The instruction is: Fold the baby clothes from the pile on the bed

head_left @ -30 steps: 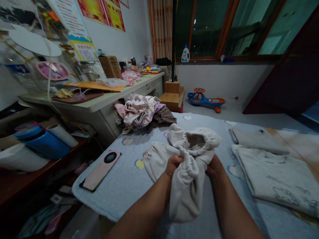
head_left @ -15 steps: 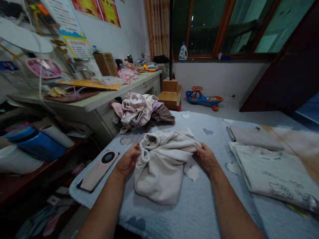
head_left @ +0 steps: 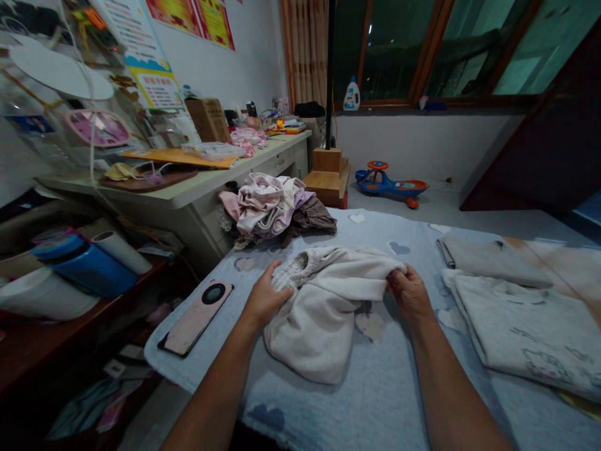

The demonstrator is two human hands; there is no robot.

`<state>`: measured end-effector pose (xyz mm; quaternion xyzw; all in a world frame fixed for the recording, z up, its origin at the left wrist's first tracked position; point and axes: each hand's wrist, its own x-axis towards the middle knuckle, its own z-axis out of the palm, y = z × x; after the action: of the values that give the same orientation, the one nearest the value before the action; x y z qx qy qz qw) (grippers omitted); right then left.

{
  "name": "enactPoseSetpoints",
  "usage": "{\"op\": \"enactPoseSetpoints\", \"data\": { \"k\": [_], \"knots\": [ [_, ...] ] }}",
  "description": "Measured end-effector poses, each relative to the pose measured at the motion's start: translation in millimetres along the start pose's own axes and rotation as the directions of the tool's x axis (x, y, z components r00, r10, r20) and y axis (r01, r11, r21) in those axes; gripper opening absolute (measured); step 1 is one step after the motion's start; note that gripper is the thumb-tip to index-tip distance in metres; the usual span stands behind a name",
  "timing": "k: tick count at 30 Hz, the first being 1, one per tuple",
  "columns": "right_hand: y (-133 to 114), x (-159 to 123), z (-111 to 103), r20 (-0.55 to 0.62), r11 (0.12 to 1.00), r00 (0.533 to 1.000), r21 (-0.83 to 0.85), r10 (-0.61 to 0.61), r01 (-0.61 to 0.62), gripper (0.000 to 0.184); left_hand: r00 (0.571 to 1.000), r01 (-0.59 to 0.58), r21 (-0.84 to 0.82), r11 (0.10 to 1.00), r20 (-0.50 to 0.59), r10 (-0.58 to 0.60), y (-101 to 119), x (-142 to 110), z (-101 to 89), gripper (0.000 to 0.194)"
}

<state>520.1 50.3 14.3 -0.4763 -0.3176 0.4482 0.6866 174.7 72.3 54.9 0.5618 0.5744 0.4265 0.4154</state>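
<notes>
A cream pair of trousers with an elastic waistband point(head_left: 323, 307) lies on the pale blue bedspread point(head_left: 375, 401) in front of me. My left hand point(head_left: 265, 299) grips the waistband end at its left. The fingers of my right hand point(head_left: 409, 289) are curled over the cloth's right edge, pinching it. Both forearms reach in from the bottom of the view.
A pink phone point(head_left: 197, 316) lies near the bed's left edge. A heap of unfolded clothes point(head_left: 272, 210) sits at the far left of the bed. Folded grey garments point(head_left: 521, 326) lie at the right. A cluttered desk point(head_left: 188, 188) and shelf stand left; a toy car point(head_left: 389, 186) is on the floor.
A second ago I held the trousers bunched and lifted between both hands. They now lie on the bed, with my hands apart at either side of them.
</notes>
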Motion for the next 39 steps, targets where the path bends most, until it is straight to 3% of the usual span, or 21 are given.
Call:
{"op": "enactPoseSetpoints", "data": {
  "k": [2,4,7,10,13,15,18,20,23,25,27,31,35,39],
  "knots": [
    [-11.1,2.9,-3.8,-0.098,0.993,0.993,0.091,-0.065,0.074,0.031,0.994,0.054,-0.249,0.967,0.102,-0.029,6.3,-1.4,4.4,0.074],
    [-19.7,5.1,-8.1,-0.144,0.977,0.983,0.164,-0.111,0.134,0.031,0.989,0.113,-0.474,0.873,0.139,-0.053,10.2,0.2,6.8,0.072],
    [-20.9,8.1,-15.9,-0.117,0.967,0.982,0.188,-0.151,0.171,0.042,0.994,0.052,-0.612,0.789,-0.045,-0.101,4.2,10.3,6.0,0.067],
    [-9.2,10.8,-23.5,-0.158,0.993,0.98,-0.032,-0.118,0.115,0.037,0.941,-0.023,-0.524,0.851,-0.298,-0.158,-15.6,22.7,1.0,0.055],
    [0.6,9.2,-24.3,-0.098,0.939,0.995,-0.343,-0.026,-0.01,0.019,0.905,0.02,-0.33,0.944,-0.395,-0.157,-38.2,27.7,-5.1,0.048],
    [1.5,4.4,-17.2,0.085,0.865,0.993,-0.501,0.083,-0.029,0.017,0.918,0.045,-0.197,0.979,-0.378,-0.118,-49.2,27.1,-9.1,0.051],
    [0.5,-5.9,3.5,0.38,0.764,0.903,-0.638,0.2,0.1,0.022,0.951,0.05,-0.028,0.998,-0.305,-0.057,-57.9,25.7,-15.8,0.058],
    [3.4,-12.3,18.5,0.483,0.707,0.862,-0.664,0.154,0.246,0.021,0.973,0.053,0.044,0.998,-0.227,-0.042,-59.2,26.4,-20.3,0.056],
    [12.1,-18.9,33.1,0.523,0.629,0.85,-0.679,0.055,0.377,0.029,0.988,0.073,0.041,0.996,-0.136,-0.067,-58.0,28.2,-24.7,0.052],
    [15.7,-20.7,35.4,0.528,0.654,0.846,-0.666,0.075,0.358,0.019,0.989,0.09,-0.046,0.995,-0.116,-0.095,-57.7,28.6,-25.1,0.051],
    [14.2,-21.0,33.6,0.529,0.756,0.841,-0.595,0.113,0.273,0.015,0.985,0.097,-0.155,0.983,-0.128,-0.117,-59.3,28.4,-24.1,0.051],
    [0.3,-21.5,29.0,0.497,0.924,0.857,-0.376,0.138,0.069,0.028,0.963,0.067,-0.334,0.94,-0.225,-0.149,-65.1,29.0,-21.1,0.048],
    [-9.3,-25.6,31.4,0.426,0.956,0.897,-0.292,0.121,0.01,0.032,0.945,0.021,-0.521,0.853,-0.269,-0.188,-66.4,31.2,-19.4,0.045],
    [-14.2,-28.8,35.1,0.358,0.949,0.913,-0.304,0.197,-0.085,0.033,0.935,0.002,-0.588,0.809,-0.285,-0.209,-65.9,31.6,-19.4,0.046]
  ]
}}
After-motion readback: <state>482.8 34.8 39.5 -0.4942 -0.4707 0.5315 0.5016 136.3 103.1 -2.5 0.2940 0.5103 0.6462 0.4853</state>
